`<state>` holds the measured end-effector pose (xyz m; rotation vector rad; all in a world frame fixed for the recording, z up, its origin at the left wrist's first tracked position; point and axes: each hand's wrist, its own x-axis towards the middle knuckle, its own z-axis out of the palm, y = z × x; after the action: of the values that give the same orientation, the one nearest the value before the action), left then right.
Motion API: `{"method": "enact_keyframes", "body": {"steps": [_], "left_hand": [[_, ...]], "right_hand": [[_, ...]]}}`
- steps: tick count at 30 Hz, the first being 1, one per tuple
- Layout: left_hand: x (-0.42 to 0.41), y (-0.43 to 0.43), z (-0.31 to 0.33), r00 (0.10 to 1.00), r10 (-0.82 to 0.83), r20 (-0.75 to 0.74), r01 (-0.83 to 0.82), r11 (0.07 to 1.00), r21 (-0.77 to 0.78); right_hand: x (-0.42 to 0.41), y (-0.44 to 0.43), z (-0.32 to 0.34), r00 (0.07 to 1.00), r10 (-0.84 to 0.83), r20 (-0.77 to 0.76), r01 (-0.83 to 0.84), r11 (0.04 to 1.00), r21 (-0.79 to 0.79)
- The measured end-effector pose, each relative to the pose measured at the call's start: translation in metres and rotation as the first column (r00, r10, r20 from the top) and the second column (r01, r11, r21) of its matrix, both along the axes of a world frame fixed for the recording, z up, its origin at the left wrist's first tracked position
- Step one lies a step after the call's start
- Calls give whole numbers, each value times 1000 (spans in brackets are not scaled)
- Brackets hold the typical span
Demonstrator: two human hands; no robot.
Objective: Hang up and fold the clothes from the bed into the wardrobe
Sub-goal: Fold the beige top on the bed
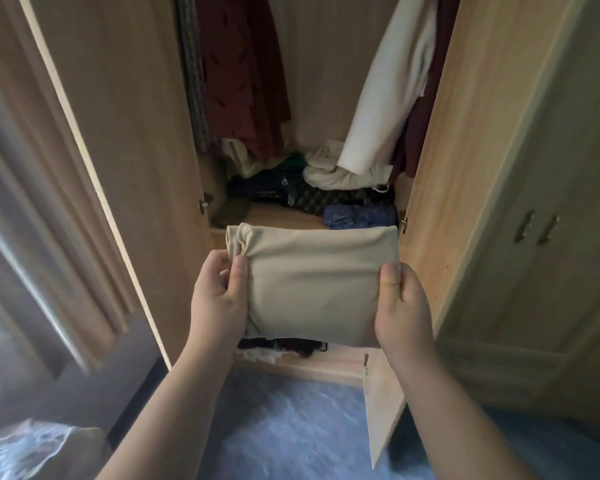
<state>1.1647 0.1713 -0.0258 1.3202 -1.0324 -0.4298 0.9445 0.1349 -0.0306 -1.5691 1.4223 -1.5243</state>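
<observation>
Your forearms reached forward over the blue carpet [291, 427], and between them you held the folded beige garment [312, 282] at the open front of the wardrobe [132, 133]. Left hand [219, 299]: clamped on the left edge, thumb on top, where the cloth bunched into a small roll. Right hand [402, 306]: clamped on the right edge, thumb likewise on top, fingers underneath and out of view. Garment: plain beige, soft, folded to a flattish rectangle, with a smooth top face and loose layers showing at the corner below your left hand. It was in the air, just short of the shelf [284, 216], and seemed to touch nothing but your hands. Judged step: placement. Bare wood lay just beyond your left hand, beside the blue patterned bundle [361, 216] beyond your right. That gap looked the best landing. The move called for a level carry, a flat slide onto the wood, and both edges let go together. Otherwise the fold risked opening at the bunched side.
</observation>
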Motion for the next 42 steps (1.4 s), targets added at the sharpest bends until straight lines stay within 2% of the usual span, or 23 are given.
{"method": "enact_keyframes", "body": {"steps": [7,15,20,27,33,37,42], "left_hand": [[67,-122,-13,997,-71,5,71,997,-8],[145,-274,0,986,-164,39,163,986,24],[151,-339,-11,974,-212,85,209,977,42],[149,-431,-30,975,-207,81,197,974,112],[132,-524,-40,980,-115,160,96,988,120],[124,-577,-57,981,-114,157,75,969,236],[122,-627,-108,975,-80,208,-15,908,420]], "right_hand": [[68,-114,-9,998,-47,-28,47,999,-2],[144,-249,-1,992,-123,-25,124,991,56],[148,-308,-13,983,-179,-34,181,981,72],[146,-403,-36,992,-126,-28,128,989,76],[133,-507,-55,996,-92,8,91,993,78],[119,-568,-73,996,-42,-82,51,993,111],[123,-622,-121,986,-19,-167,66,957,281]]}}
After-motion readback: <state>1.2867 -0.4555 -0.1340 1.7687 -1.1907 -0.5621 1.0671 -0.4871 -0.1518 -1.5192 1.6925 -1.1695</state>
